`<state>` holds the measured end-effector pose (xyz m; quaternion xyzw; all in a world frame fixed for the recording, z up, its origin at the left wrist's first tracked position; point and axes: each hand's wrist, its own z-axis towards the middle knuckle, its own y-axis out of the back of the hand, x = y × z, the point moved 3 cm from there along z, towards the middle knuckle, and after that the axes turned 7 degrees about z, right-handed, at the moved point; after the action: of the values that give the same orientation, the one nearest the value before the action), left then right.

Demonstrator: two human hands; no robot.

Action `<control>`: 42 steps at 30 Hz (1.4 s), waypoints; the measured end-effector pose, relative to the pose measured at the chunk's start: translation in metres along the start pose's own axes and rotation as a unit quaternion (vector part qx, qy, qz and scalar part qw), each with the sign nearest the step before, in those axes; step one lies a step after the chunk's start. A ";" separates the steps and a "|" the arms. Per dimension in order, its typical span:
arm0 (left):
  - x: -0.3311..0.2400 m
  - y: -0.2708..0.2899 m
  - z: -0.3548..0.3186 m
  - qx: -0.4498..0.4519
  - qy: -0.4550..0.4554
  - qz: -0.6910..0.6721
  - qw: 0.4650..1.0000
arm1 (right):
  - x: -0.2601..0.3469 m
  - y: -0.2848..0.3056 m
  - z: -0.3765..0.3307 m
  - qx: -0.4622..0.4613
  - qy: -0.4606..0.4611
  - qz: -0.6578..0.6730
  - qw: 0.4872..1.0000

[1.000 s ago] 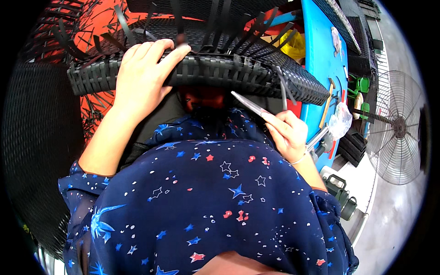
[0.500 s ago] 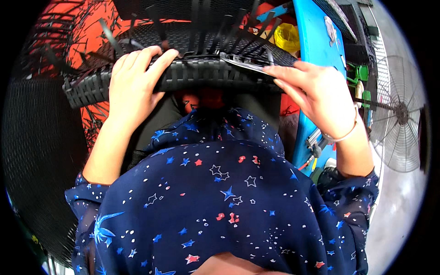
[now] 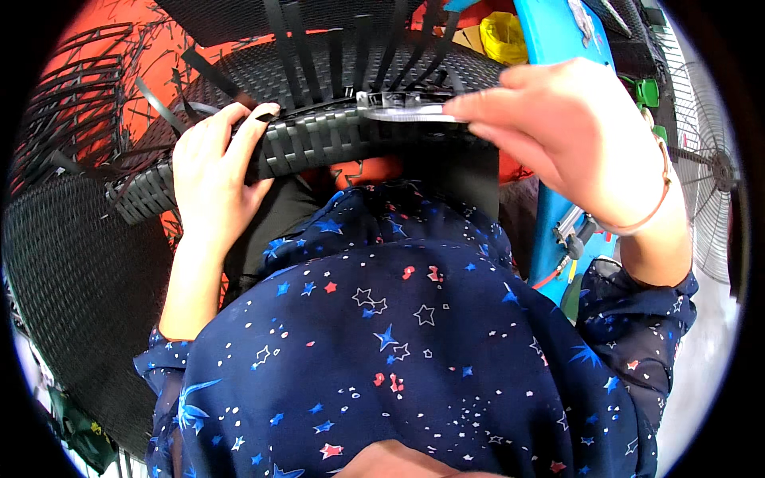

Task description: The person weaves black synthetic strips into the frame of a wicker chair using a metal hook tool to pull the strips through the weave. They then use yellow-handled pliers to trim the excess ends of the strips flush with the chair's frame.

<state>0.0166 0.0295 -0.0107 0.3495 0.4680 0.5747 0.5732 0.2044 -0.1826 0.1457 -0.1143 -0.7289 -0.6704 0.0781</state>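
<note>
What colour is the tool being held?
The tool is silvery grey, best seen in the head view.

wickerwork (image 3: 311,142): black | tool (image 3: 410,114): silver | shirt (image 3: 414,342): navy, star-printed | bag (image 3: 504,40): yellow

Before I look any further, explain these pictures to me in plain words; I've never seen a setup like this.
There is no machine here: you see a person's two bare hands. The view comes from the left of two fisheye cameras worn on the head, looking down, so straight edges bend near the rim. The left hand holds the edge of a woven black piece. The right hand holds a slim metal tool along that same edge; its exact kind is unclear. Loose black strips stand up behind the edge. Black scraps litter an orange surface at left; at right are a blue surface and a yellow bag.
</note>
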 end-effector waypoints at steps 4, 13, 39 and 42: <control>0.001 0.010 -0.008 -0.001 0.006 0.001 1.000 | 0.014 -0.001 -0.009 -0.016 -0.014 -0.020 1.000; 0.005 0.013 -0.014 0.004 0.002 0.009 1.000 | 0.025 -0.029 -0.008 -0.039 -0.037 0.033 0.998; -0.007 -0.003 -0.009 -0.049 0.005 -0.023 0.999 | 0.023 -0.011 0.008 0.034 -0.064 -0.057 0.996; -0.010 -0.004 -0.012 -0.058 0.007 -0.023 0.998 | 0.019 -0.012 0.012 0.048 -0.054 -0.073 0.995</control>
<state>0.0077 0.0177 -0.0163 0.3002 0.4459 0.5902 0.6023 0.1829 -0.1705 0.1384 -0.0928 -0.7698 -0.6315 -0.0055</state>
